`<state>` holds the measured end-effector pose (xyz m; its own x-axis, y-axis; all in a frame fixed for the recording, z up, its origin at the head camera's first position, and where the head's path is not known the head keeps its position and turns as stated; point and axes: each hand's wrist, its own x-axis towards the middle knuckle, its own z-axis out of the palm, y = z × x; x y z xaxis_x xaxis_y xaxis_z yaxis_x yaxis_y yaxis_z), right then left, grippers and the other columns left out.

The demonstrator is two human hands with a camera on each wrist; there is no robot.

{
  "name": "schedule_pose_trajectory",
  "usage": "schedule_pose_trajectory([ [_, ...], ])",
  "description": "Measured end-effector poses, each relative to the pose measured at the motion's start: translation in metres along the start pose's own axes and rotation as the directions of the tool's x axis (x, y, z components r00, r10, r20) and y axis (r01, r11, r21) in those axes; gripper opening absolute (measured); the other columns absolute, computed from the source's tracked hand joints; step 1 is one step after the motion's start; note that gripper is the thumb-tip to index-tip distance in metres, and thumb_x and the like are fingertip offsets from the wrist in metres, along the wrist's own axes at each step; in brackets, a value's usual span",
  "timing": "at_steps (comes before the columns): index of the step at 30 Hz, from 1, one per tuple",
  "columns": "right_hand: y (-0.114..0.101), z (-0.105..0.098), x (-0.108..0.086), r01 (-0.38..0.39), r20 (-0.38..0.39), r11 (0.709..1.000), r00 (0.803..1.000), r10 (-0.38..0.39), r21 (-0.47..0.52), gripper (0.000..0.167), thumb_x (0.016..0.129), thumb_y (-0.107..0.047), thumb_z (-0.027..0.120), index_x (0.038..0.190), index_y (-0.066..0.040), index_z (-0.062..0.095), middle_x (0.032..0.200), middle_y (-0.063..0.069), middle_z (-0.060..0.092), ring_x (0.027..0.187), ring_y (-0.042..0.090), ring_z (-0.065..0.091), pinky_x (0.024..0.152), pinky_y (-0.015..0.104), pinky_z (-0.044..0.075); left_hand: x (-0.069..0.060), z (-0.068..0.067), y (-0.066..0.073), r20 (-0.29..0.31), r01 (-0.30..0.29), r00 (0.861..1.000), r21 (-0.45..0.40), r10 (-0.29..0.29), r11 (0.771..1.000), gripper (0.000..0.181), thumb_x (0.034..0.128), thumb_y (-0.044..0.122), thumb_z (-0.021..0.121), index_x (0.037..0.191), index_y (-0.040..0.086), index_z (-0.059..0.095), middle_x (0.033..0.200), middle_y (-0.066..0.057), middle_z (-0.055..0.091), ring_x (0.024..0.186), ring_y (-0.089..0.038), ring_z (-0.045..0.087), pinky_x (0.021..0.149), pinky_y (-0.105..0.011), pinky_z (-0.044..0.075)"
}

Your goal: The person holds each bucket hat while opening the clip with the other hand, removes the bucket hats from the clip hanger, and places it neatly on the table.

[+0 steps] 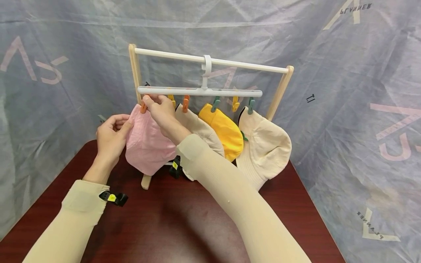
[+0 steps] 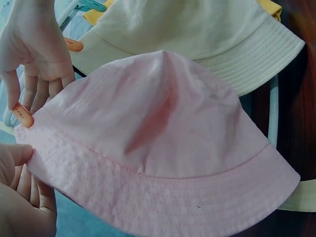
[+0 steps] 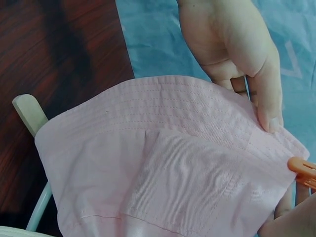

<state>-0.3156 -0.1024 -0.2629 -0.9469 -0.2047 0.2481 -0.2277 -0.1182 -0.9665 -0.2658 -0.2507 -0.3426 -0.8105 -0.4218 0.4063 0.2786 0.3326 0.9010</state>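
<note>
Noted pink hat [image 1: 149, 146], tilted, with row-stitched brim, below left end of white hanger [image 1: 171, 91]. Bears orange clip [image 1: 143, 108] at brim edge.

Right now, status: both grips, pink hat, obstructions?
Left grip pinching pink hat by brim. Right grip pinching orange clip at brim. Cream hat hanging alongside, apparently not blocking.

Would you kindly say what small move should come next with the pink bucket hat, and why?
Perhaps ease the right hand off the orange clip: it appears seated on the brim of the pink bucket hat, and the left hand pinches that brim, steadying it.
</note>
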Motion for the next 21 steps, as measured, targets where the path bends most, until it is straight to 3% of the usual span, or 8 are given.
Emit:
schedule_pose_trajectory([
  [11, -0.004, 0.002, -0.004, -0.031, -0.025, 1.0, 0.999, 0.031, -0.004, 0.013, 0.108, -0.017, 0.065, 0.106, -0.006, 0.071, 0.077, 0.006, 0.065, 0.091, 0.009, 0.068, 0.087, 0.019, 0.055, -0.007, -0.004, 0.003, -0.006, 0.003, 1.0, 0.005, -0.003, 1.0, 0.034, 0.1011, 0.033, 0.075, 0.124, 0.008, 0.074, 0.095, 0.016, 0.066, 0.089, -0.006, 0.057, 0.071, -0.013, 0.047],
  [21, -0.005, 0.004, -0.006, -0.039, -0.055, 0.999, 0.998, 0.04, 0.014, 0.014, 0.107, -0.014, 0.064, 0.1, -0.005, 0.071, 0.072, 0.006, 0.062, 0.073, 0.013, 0.061, 0.074, 0.02, 0.051, -0.011, -0.008, 0.004, -0.013, 0.007, 1.0, -0.006, -0.008, 1.0, 0.032, 0.101, 0.031, 0.075, 0.123, 0.008, 0.074, 0.094, 0.015, 0.066, 0.088, -0.006, 0.057, 0.071, -0.013, 0.047],
])
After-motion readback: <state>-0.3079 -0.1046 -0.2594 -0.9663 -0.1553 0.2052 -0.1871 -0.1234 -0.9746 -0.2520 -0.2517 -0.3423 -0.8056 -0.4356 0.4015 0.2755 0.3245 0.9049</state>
